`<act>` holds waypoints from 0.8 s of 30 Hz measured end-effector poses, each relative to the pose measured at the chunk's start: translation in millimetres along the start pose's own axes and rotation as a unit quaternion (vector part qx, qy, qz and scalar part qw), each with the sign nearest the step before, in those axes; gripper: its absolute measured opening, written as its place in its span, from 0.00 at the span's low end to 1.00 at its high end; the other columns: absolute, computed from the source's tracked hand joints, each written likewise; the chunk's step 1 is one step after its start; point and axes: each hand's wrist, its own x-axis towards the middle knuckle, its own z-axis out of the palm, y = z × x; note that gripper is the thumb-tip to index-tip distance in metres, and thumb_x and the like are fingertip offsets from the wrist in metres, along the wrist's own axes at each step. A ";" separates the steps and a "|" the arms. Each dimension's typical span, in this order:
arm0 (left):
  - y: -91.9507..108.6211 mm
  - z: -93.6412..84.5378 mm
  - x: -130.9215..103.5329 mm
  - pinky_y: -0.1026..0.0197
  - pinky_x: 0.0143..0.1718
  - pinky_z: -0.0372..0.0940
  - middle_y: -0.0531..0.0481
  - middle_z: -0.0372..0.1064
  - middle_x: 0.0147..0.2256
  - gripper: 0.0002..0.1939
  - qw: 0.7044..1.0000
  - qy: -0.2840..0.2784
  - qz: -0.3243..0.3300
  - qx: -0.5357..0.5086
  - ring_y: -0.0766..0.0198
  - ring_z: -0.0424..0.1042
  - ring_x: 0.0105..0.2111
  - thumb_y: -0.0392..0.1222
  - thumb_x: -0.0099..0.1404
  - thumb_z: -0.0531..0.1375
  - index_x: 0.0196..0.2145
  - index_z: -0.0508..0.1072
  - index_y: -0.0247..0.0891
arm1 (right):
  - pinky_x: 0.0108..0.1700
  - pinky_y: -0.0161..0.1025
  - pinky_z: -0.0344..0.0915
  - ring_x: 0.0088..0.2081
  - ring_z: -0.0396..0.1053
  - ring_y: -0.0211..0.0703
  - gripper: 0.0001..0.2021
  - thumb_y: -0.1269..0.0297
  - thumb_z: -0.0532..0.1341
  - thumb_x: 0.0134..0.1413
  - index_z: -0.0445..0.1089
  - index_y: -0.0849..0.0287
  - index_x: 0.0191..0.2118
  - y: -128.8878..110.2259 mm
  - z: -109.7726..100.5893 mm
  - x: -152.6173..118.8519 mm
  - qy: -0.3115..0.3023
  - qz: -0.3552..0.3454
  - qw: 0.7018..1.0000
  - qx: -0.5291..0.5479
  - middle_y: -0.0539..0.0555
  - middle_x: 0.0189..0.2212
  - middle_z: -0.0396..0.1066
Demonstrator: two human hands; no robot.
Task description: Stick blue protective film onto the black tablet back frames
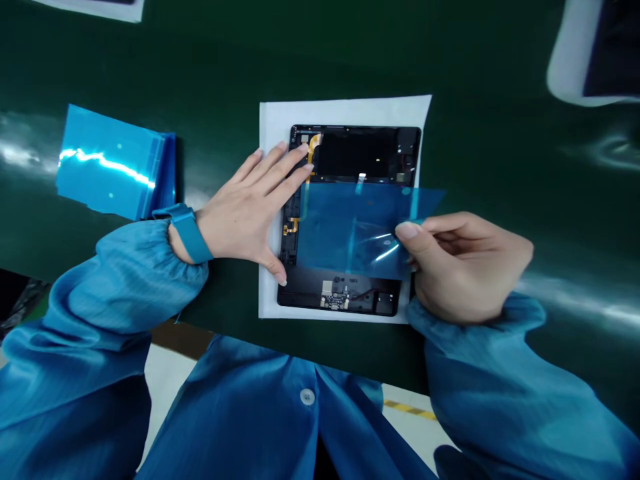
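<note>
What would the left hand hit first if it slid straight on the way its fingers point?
The left hand points up and right across the tablet. Its fingertips already touch the top-left corner, so next it would likely meet the orange flex cable.

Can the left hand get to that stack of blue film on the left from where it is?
Probably yes: the left hand lies flat on the tablet, and only bare green surface separates it from the film stack.
</note>
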 end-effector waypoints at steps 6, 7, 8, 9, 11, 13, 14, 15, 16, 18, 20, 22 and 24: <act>-0.2 -2.3 -0.2 0.25 0.73 0.37 0.36 0.46 0.74 0.64 1.000 -0.019 0.007 0.007 0.27 0.39 0.75 0.83 0.55 0.59 0.74 0.51 0.38 | 0.23 0.36 0.63 0.22 0.68 0.38 0.05 0.67 0.76 0.48 0.81 0.55 0.30 4.1 -0.1 -1.7 0.020 -0.042 0.999 -0.018 0.51 0.23 0.76; -0.4 -2.7 -0.3 0.26 0.73 0.37 0.35 0.45 0.75 0.65 1.000 -0.024 0.008 0.012 0.28 0.39 0.75 0.84 0.55 0.58 0.75 0.49 0.37 | 0.23 0.36 0.64 0.22 0.69 0.38 0.05 0.66 0.77 0.48 0.81 0.55 0.30 5.7 -0.1 -1.5 0.021 -0.049 0.998 -0.021 0.50 0.23 0.76; -0.5 -3.0 -0.3 0.27 0.73 0.37 0.34 0.44 0.75 0.66 0.999 -0.030 0.007 0.018 0.28 0.38 0.75 0.84 0.55 0.58 0.75 0.49 0.35 | 0.22 0.36 0.64 0.22 0.69 0.38 0.06 0.65 0.77 0.48 0.81 0.54 0.30 7.3 -0.1 -1.3 0.022 -0.058 0.998 -0.026 0.49 0.23 0.76; -0.4 -3.4 -0.3 0.28 0.73 0.37 0.33 0.43 0.75 0.67 0.999 -0.035 0.005 0.023 0.28 0.38 0.75 0.84 0.54 0.58 0.75 0.48 0.34 | 0.22 0.36 0.64 0.22 0.69 0.37 0.06 0.64 0.77 0.48 0.81 0.54 0.30 8.9 -0.1 -1.1 0.024 -0.067 0.997 -0.030 0.48 0.23 0.76; 0.3 -4.3 -0.3 0.30 0.74 0.36 0.31 0.41 0.75 0.69 0.999 -0.043 0.002 0.032 0.28 0.37 0.76 0.85 0.53 0.58 0.75 0.48 0.32 | 0.21 0.35 0.63 0.22 0.68 0.37 0.06 0.63 0.77 0.48 0.81 0.54 0.31 11.6 0.0 -0.6 0.026 -0.080 0.996 -0.035 0.47 0.23 0.76; 1.0 -4.9 -0.3 0.32 0.75 0.36 0.30 0.39 0.76 0.69 0.998 -0.048 0.003 0.040 0.29 0.37 0.76 0.85 0.53 0.58 0.75 0.47 0.31 | 0.21 0.34 0.63 0.21 0.68 0.36 0.06 0.63 0.77 0.48 0.81 0.54 0.31 13.2 0.3 -0.4 0.027 -0.088 0.995 -0.033 0.47 0.23 0.76; 1.1 -5.0 -0.4 0.32 0.75 0.36 0.31 0.39 0.76 0.69 0.998 -0.049 0.004 0.044 0.30 0.36 0.76 0.85 0.53 0.58 0.75 0.47 0.32 | 0.21 0.34 0.63 0.22 0.69 0.36 0.06 0.64 0.77 0.48 0.81 0.54 0.31 13.6 0.5 -0.3 0.028 -0.091 0.995 -0.030 0.47 0.23 0.77; 1.1 -5.0 -0.5 0.32 0.75 0.36 0.31 0.38 0.76 0.68 0.998 -0.048 0.005 0.046 0.30 0.36 0.76 0.84 0.54 0.58 0.75 0.46 0.32 | 0.21 0.34 0.63 0.22 0.69 0.35 0.06 0.64 0.77 0.48 0.81 0.54 0.31 13.6 0.6 -0.2 0.028 -0.095 0.995 -0.027 0.47 0.23 0.77; 1.0 -4.9 -0.6 0.32 0.75 0.37 0.31 0.39 0.76 0.68 0.998 -0.047 0.008 0.047 0.30 0.37 0.76 0.84 0.54 0.58 0.75 0.46 0.32 | 0.21 0.33 0.64 0.22 0.69 0.35 0.06 0.65 0.77 0.48 0.81 0.54 0.31 13.5 0.8 -0.2 0.028 -0.097 0.995 -0.026 0.47 0.23 0.77; 0.5 -4.5 -0.8 0.32 0.75 0.37 0.30 0.39 0.76 0.68 0.998 -0.043 0.011 0.047 0.30 0.37 0.76 0.84 0.54 0.57 0.75 0.46 0.32 | 0.22 0.33 0.64 0.22 0.69 0.34 0.06 0.65 0.77 0.48 0.81 0.53 0.31 12.9 1.1 -0.2 0.030 -0.099 0.994 -0.027 0.46 0.23 0.77; 0.2 -4.1 -0.8 0.32 0.75 0.37 0.31 0.39 0.76 0.68 0.998 -0.040 0.012 0.044 0.29 0.37 0.76 0.85 0.54 0.57 0.75 0.46 0.32 | 0.21 0.32 0.64 0.22 0.69 0.34 0.06 0.66 0.77 0.48 0.81 0.53 0.31 12.3 1.2 -0.4 0.030 -0.096 0.994 -0.031 0.46 0.23 0.77; 0.4 -3.9 -0.6 0.31 0.75 0.37 0.32 0.40 0.76 0.68 0.998 -0.039 0.009 0.042 0.29 0.38 0.76 0.85 0.54 0.57 0.75 0.46 0.33 | 0.22 0.32 0.64 0.22 0.69 0.34 0.06 0.66 0.77 0.48 0.81 0.54 0.31 11.9 1.3 -0.5 0.030 -0.092 0.995 -0.031 0.46 0.23 0.77; 0.8 -3.8 -0.4 0.31 0.74 0.37 0.33 0.41 0.76 0.67 0.999 -0.037 0.004 0.040 0.30 0.38 0.76 0.84 0.54 0.58 0.75 0.48 0.34 | 0.22 0.32 0.64 0.22 0.69 0.34 0.06 0.66 0.77 0.48 0.81 0.54 0.31 11.6 1.5 -0.7 0.030 -0.088 0.995 -0.028 0.46 0.23 0.77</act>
